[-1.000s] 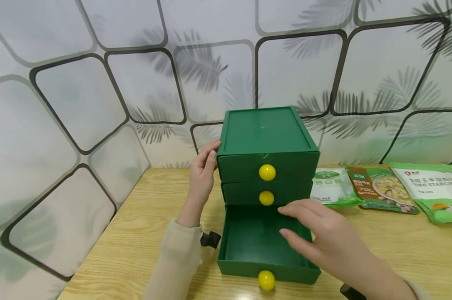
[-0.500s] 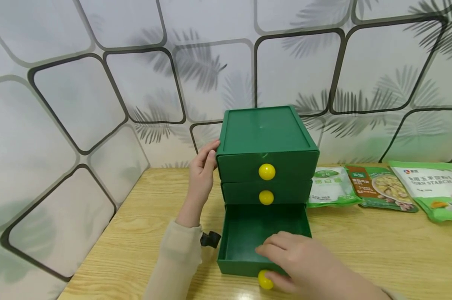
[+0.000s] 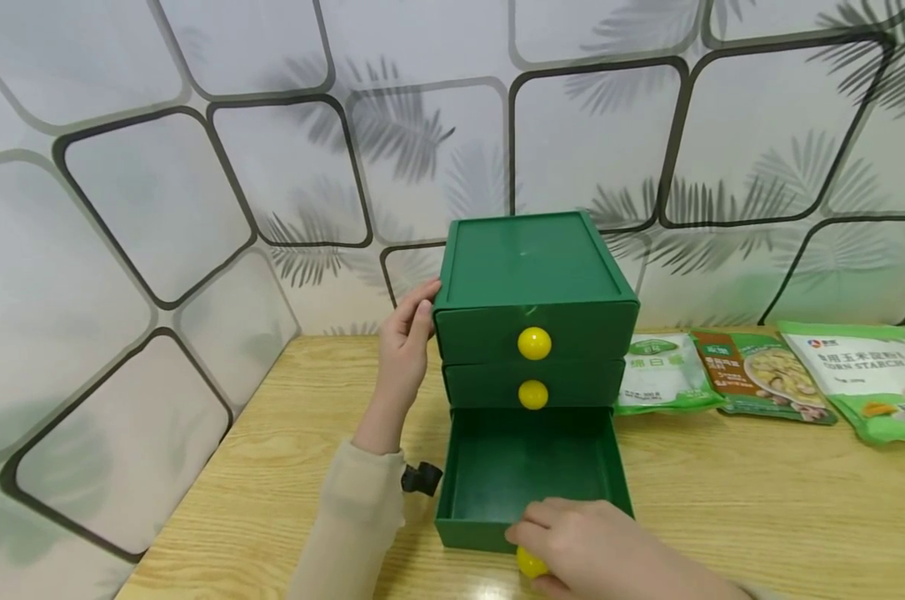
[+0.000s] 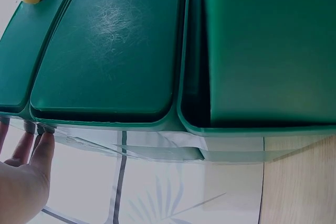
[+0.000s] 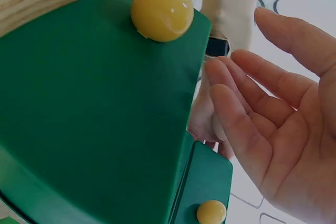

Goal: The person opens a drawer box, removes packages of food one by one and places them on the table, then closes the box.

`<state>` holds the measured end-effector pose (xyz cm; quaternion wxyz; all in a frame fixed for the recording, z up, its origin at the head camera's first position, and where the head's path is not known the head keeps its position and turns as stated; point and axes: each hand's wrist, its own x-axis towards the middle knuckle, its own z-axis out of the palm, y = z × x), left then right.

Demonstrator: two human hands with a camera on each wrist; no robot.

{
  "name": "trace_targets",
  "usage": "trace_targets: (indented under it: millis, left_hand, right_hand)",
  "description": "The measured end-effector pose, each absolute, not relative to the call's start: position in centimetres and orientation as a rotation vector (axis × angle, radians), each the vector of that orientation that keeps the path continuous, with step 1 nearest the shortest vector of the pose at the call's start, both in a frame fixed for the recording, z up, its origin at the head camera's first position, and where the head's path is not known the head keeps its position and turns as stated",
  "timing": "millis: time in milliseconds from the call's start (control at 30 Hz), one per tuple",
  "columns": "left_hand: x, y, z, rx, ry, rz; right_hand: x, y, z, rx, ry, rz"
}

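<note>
A green cabinet [image 3: 527, 267] of stacked drawers with round yellow knobs stands on the table. Its top drawer [image 3: 482, 337] and middle drawer [image 3: 490, 385] are pushed in, while the bottom drawer [image 3: 523, 467] is pulled out and bare inside. My left hand [image 3: 406, 350] rests its fingers against the cabinet's upper left side. Over the bottom drawer's front edge, my right hand [image 3: 580, 542] is at the bottom yellow knob [image 3: 529, 562], partly covering it. The right wrist view shows that hand's fingers loosely bent, thumb spread, beside the knob [image 5: 161, 11] and apart from it.
To the cabinet's right lie a white-and-green packet [image 3: 662, 375], a brown-and-green food packet [image 3: 767, 375] and a corn starch bag [image 3: 865, 379]. A black object [image 3: 421, 479] is by the left wrist. A patterned wall [image 3: 437, 167] rises behind the wooden table [image 3: 272, 500].
My right hand has come down and left, from above the bottom drawer to its front knob. The left hand and the drawers have stayed in place.
</note>
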<state>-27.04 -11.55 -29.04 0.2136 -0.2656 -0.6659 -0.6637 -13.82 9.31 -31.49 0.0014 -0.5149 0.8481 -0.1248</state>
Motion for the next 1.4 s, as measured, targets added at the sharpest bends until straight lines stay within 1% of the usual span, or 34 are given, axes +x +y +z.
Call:
trace_targets:
  millis: [300,533,667,867,1400]
  left_hand:
    - [-27.2,-11.6,-29.1,-0.730,-1.860,-1.834]
    - [-27.2,-11.6,-29.1,-0.727,-1.863,-1.835]
    - [-27.1,-11.6,-29.1,-0.730,-1.865,-1.834]
    - [-27.2,-11.7,-29.1,-0.731,-1.865,-1.824]
    - [-27.1,-11.6,-29.2,-0.746,-1.843,-1.831]
  right_hand:
    - [-14.0,9.1,-32.0,-1.477,2.634,-0.405]
    - [-14.1,9.1,-31.7,-1.206,2.572,-0.515]
    - [-14.2,9.1,-31.6,-1.127,2.579,-0.553]
    - [-14.6,9.2,-31.3,-1.064,2.607,-0.595]
    - [-15.9,9.2,-31.5,-1.082,2.793,-0.558]
